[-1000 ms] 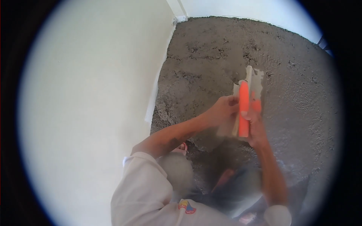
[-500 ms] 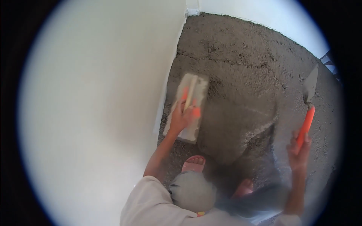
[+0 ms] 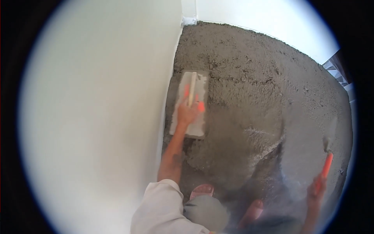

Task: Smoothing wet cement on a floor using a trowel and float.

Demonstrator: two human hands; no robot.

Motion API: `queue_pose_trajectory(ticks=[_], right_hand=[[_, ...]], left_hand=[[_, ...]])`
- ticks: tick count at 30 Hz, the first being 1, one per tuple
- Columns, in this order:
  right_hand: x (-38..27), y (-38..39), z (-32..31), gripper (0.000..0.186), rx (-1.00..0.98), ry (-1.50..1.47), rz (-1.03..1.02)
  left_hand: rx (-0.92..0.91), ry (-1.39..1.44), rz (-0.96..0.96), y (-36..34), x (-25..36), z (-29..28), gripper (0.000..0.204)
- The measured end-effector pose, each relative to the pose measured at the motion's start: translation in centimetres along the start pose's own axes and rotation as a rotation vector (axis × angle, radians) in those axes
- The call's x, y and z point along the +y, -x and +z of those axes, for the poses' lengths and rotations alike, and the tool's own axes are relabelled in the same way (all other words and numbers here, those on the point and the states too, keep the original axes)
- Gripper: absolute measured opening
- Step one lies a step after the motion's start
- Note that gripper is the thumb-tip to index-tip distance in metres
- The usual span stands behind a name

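Note:
My left hand (image 3: 187, 112) is closed round the pale handle of a rectangular plastering float (image 3: 198, 124) with orange patches on its back. The float lies flat on wet grey mortar (image 3: 230, 117), close beside the left wall. Over at the right, my right hand (image 3: 316, 188) grips the orange handle of a pointed trowel (image 3: 327, 165). The trowel's blade points away from me over the smoother mortar, and it looks blurred. The float hides the mortar beneath it.
A pale wall (image 3: 97, 117) rises along the left, and another white wall (image 3: 265, 15) bounds the far side. Patterned tiles (image 3: 336, 72) show at the far right. My feet in pink sandals (image 3: 202, 190) stand at the near edge, where the mortar ends in a ragged step.
The float has slid slightly forward and left, and sits straighter along the wall. My right hand with the trowel has dropped nearer to me. The whole view has shifted a little.

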State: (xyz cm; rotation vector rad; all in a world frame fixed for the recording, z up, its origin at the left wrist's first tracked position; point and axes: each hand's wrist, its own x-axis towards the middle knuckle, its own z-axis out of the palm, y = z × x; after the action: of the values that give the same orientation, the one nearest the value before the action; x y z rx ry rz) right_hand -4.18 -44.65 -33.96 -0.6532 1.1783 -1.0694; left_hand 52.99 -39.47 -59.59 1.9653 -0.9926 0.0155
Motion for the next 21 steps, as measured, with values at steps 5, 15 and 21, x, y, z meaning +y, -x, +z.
queue_pose_trajectory(ticks=[5, 15, 21], right_hand=[[-1.4, 0.9, -3.8, 0.016, 0.261, 0.013, -0.12], [-2.0, -2.6, -8.8, 0.014, 0.355, -0.047, -0.214], [-4.6, -4.1, -9.0, 0.014, 0.411, -0.019, -0.224]], left_hand=[[-0.232, 0.454, -0.554, -0.4, 1.5, -5.8, 0.038], [-0.049, 0.435, -0.331, -2.7, -2.7, -1.0, 0.042], [-0.348, 0.497, -0.661, -11.8, -2.8, 0.2, 0.036]])
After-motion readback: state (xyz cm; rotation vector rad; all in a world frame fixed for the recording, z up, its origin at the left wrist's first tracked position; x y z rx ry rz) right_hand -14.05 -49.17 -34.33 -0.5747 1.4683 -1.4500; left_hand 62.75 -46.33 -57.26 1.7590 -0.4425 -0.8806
